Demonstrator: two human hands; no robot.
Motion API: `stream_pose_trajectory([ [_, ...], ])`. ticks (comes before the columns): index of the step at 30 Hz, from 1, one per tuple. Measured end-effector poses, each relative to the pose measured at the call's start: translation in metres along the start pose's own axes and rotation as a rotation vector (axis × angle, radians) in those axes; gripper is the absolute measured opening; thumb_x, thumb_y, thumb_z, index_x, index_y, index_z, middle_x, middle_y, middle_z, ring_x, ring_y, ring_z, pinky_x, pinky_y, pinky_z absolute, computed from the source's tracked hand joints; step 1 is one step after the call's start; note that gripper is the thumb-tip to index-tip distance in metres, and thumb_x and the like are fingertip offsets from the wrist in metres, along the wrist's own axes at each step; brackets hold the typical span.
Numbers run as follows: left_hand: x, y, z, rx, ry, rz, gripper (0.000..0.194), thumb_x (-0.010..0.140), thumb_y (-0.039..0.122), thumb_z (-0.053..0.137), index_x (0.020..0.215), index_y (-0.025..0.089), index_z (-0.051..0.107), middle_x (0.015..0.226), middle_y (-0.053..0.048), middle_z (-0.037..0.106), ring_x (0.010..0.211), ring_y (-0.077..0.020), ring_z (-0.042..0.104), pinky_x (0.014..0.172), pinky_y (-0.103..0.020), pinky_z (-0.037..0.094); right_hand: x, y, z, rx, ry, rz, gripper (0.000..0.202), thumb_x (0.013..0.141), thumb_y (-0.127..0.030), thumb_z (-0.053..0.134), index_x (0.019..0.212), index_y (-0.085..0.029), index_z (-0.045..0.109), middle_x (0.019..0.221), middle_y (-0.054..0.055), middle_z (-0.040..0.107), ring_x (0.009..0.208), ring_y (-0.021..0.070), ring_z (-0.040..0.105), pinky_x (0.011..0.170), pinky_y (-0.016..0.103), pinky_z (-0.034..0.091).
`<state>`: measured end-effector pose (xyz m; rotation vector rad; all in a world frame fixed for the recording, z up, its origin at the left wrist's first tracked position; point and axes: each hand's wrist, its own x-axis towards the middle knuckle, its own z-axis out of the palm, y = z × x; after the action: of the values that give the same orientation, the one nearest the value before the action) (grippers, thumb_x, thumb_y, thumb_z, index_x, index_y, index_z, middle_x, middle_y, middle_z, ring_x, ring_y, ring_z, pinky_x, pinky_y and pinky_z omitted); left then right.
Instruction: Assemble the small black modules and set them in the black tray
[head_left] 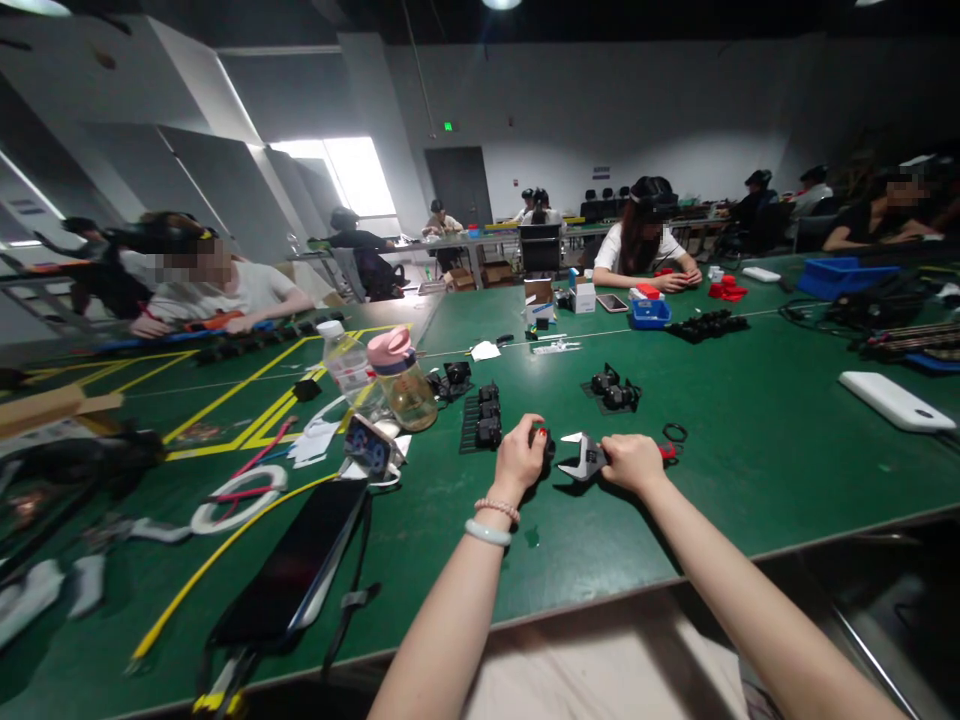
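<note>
My right hand [634,463] is closed around the handle of an adjustable wrench [583,458], whose open jaws point left. A red end of the handle shows beyond my fist. Just left of the jaws, my left hand [523,452] grips a small black part [550,452], mostly hidden by my fingers; its kind I cannot make out. The jaws and the part are apart by a small gap. A row of black block-like parts [488,415] on a black grid base stands beyond my left hand. Farther off lies another cluster of black parts [613,388].
A pink-lidded bottle [403,385] and a clear bottle [341,360] stand left. Nearer are a propped phone [369,447], a dark tablet-like device [292,560] and a yellow cable [225,555]. A white power bank [896,402] lies right. Other people sit across the green table [757,460].
</note>
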<state>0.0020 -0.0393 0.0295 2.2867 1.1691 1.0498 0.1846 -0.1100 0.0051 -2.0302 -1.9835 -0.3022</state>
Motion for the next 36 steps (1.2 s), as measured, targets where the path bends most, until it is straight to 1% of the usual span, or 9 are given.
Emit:
stream_pose_trajectory([
  [4, -0.001, -0.001, 0.002, 0.076, -0.022, -0.015, 0.026, 0.078, 0.033, 0.032, 0.094, 0.020, 0.048, 0.078, -0.004, 0.056, 0.070, -0.0160, 0.052, 0.064, -0.026, 0.037, -0.033, 0.011, -0.007, -0.022, 0.025, 0.095, 0.019, 0.064, -0.027, 0.040, 0.064, -0.016, 0.056, 0.066, 0.005, 0.060, 0.064, 0.0149, 0.053, 0.052, 0.022, 0.026],
  [7, -0.002, -0.002, 0.005, 0.114, -0.023, -0.021, 0.025, 0.078, 0.034, 0.032, 0.093, 0.020, 0.046, 0.075, -0.003, 0.056, 0.068, -0.0157, 0.052, 0.061, -0.025, 0.036, -0.054, 0.030, -0.017, -0.068, 0.028, 0.270, 0.019, 0.065, -0.028, 0.041, 0.064, -0.017, 0.055, 0.068, 0.005, 0.060, 0.064, 0.0159, 0.054, 0.052, 0.022, 0.026],
  [13, -0.004, 0.002, 0.009, 0.160, -0.005, 0.007, 0.022, 0.076, 0.033, 0.035, 0.091, 0.020, 0.045, 0.083, -0.005, 0.055, 0.074, -0.0162, 0.052, 0.065, -0.026, 0.037, -0.079, 0.096, -0.037, -0.094, -0.044, 0.744, 0.038, 0.070, -0.050, 0.035, 0.077, -0.018, 0.055, 0.071, 0.011, 0.060, 0.061, 0.0202, 0.056, 0.051, 0.026, 0.031],
  [16, -0.004, 0.004, 0.010, 0.187, -0.006, 0.002, 0.021, 0.076, 0.032, 0.036, 0.090, 0.020, 0.045, 0.084, -0.005, 0.054, 0.075, -0.0165, 0.052, 0.066, -0.026, 0.037, -0.090, 0.126, -0.038, -0.078, -0.059, 0.846, 0.041, 0.070, -0.051, 0.036, 0.086, -0.017, 0.053, 0.070, 0.012, 0.060, 0.063, 0.0211, 0.056, 0.052, 0.028, 0.034],
  [19, -0.004, 0.006, 0.012, 0.218, -0.004, 0.009, 0.019, 0.076, 0.031, 0.035, 0.088, 0.019, 0.044, 0.083, -0.005, 0.054, 0.075, -0.0166, 0.052, 0.065, -0.026, 0.037, -0.101, 0.146, -0.030, -0.071, -0.063, 0.855, 0.038, 0.072, -0.048, 0.037, 0.087, -0.016, 0.052, 0.075, 0.012, 0.058, 0.066, 0.0209, 0.056, 0.051, 0.027, 0.034],
  [23, -0.004, 0.006, 0.012, 0.225, 0.015, 0.019, 0.018, 0.076, 0.030, 0.034, 0.087, 0.020, 0.044, 0.082, -0.005, 0.053, 0.075, -0.0165, 0.052, 0.065, -0.026, 0.037, -0.110, 0.159, -0.015, -0.138, -0.029, 0.791, 0.036, 0.075, -0.046, 0.037, 0.090, -0.018, 0.051, 0.077, 0.010, 0.056, 0.068, 0.0191, 0.053, 0.054, 0.027, 0.034],
  [27, -0.005, 0.004, 0.012, 0.213, 0.025, 0.010, 0.018, 0.076, 0.031, 0.035, 0.088, 0.020, 0.044, 0.082, -0.005, 0.054, 0.074, -0.0161, 0.052, 0.065, -0.026, 0.038, -0.114, 0.164, -0.002, -0.243, 0.063, 0.680, 0.035, 0.074, -0.046, 0.039, 0.087, -0.017, 0.055, 0.073, 0.010, 0.054, 0.077, 0.0217, 0.048, 0.060, 0.029, 0.032],
  [30, -0.006, 0.003, 0.012, 0.201, 0.027, 0.009, 0.019, 0.076, 0.032, 0.035, 0.088, 0.020, 0.044, 0.082, -0.004, 0.054, 0.073, -0.0158, 0.052, 0.064, -0.026, 0.038, -0.117, 0.166, 0.006, -0.252, 0.124, 0.648, 0.036, 0.074, -0.046, 0.039, 0.088, -0.018, 0.057, 0.080, 0.010, 0.052, 0.076, 0.0202, 0.045, 0.060, 0.028, 0.030],
  [36, -0.005, -0.001, 0.012, 0.185, 0.018, -0.011, 0.021, 0.077, 0.034, 0.035, 0.089, 0.019, 0.043, 0.082, -0.005, 0.054, 0.073, -0.0158, 0.053, 0.065, -0.026, 0.038, -0.118, 0.166, 0.010, -0.259, 0.124, 0.618, 0.034, 0.075, -0.044, 0.039, 0.084, -0.018, 0.059, 0.082, 0.009, 0.047, 0.072, 0.0182, 0.043, 0.057, 0.027, 0.028],
])
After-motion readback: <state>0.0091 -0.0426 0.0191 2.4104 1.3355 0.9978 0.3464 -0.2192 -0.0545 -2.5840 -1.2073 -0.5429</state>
